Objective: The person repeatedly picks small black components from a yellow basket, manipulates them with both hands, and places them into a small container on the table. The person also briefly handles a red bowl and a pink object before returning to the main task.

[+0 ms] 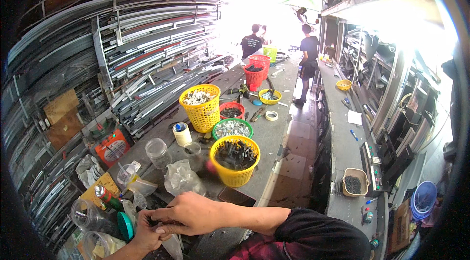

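Yellow basket (235,159) of dark metal pieces stands on the grey table (271,135), just beyond both hands. Nearer than it, the right hand (193,212) lies over the left hand (146,233), both pinched on something small and dark, perhaps a clip; a clear plastic bag (180,177) lies between them and the basket.

Yellow basket (234,174) of dark parts beside a green basket (233,124).

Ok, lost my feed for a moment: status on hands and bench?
Left hand and right hand pinched together on a small dark part, hidden. Yellow plastic basket of dark clips just beyond. Crumpled clear bags alongside.
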Demonstrator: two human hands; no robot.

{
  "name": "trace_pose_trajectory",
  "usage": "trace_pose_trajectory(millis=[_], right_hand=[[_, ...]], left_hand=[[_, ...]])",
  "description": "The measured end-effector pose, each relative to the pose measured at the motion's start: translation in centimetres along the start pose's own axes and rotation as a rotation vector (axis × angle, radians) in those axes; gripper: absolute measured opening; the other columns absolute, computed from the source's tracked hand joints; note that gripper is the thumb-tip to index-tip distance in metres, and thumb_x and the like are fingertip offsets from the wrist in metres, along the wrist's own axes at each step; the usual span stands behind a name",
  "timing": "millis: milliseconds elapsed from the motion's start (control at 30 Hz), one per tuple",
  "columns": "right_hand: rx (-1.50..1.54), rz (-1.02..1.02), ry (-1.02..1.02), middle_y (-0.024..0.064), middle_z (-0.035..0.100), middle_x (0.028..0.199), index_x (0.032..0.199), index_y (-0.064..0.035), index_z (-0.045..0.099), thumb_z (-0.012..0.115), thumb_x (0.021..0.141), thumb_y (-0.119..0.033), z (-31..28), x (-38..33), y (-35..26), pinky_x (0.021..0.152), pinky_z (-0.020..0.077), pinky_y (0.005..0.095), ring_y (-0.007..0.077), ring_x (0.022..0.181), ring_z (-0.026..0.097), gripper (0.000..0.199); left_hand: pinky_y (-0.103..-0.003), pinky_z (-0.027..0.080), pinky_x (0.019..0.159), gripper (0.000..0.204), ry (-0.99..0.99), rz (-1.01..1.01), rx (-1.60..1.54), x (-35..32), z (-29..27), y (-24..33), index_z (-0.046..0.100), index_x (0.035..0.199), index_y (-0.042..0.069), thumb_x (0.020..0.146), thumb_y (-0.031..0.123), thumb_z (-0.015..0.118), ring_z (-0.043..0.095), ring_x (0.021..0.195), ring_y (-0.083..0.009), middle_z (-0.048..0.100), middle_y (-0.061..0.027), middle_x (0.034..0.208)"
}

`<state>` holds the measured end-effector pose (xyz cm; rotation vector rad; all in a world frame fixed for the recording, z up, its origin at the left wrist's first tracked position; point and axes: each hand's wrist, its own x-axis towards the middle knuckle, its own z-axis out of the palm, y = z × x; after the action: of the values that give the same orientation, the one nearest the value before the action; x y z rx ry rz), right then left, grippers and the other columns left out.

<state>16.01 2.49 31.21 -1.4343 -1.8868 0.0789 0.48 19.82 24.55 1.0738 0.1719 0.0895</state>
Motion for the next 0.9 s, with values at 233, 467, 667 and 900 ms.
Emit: trace_pose_trajectory(millis=[233,467,667,900], right_hand=[[-0.057,0.009,-0.067,0.0178,0.068,0.076,0.11,-0.0054,0.061,0.067,0.101,-0.04,1.2,-0.6,0.1,0.061,0.051,0.0511,0.0407,0.071,0.068,0.036],[-0.131,0.006,-0.09,0.0154,0.064,0.072,0.101,-0.0064,0.056,0.066,0.101,-0.039,1.6,-1.1,-0.8,0.058,0.0495,0.0509,0.0406,0.067,0.066,0.034],[-0.146,0.025,0.001,0.0144,0.066,0.074,0.12,-0.0068,0.058,0.065,0.102,-0.036,1.7,-1.4,-1.0,0.057,0.05,0.0504,0.0393,0.066,0.067,0.035],[-0.118,0.085,0.072,0.0192,0.066,0.071,0.146,-0.007,0.053,0.07,0.097,-0.045,1.5,-1.5,-1.3,0.061,0.0522,0.0529,0.0425,0.067,0.067,0.064]], left_hand=[[-0.026,0.049,0.06,0.014,0.206,-0.023,-0.137,-0.1,-0.1,-0.7,0.068,0.09,-0.001,0.084,-0.011,0.076,0.067,0.073,-0.0117,0.069,-0.0071,0.081],[-0.032,0.054,0.057,0.02,0.128,0.117,0.321,-0.4,1.0,-0.5,0.066,0.09,0.0,0.079,-0.01,0.078,0.067,0.066,-0.0129,0.07,-0.0048,0.08],[-0.027,0.044,0.047,0.01,0.031,-0.067,-0.091,0.2,1.5,0.8,0.069,0.083,-0.001,0.09,-0.008,0.072,0.061,0.058,-0.0083,0.067,-0.0041,0.073],[-0.025,0.039,0.043,0.011,0.106,0.09,0.049,-0.2,1.7,0.0,0.07,0.09,0.0,0.093,-0.01,0.068,0.059,0.057,-0.0106,0.066,-0.0067,0.075]])
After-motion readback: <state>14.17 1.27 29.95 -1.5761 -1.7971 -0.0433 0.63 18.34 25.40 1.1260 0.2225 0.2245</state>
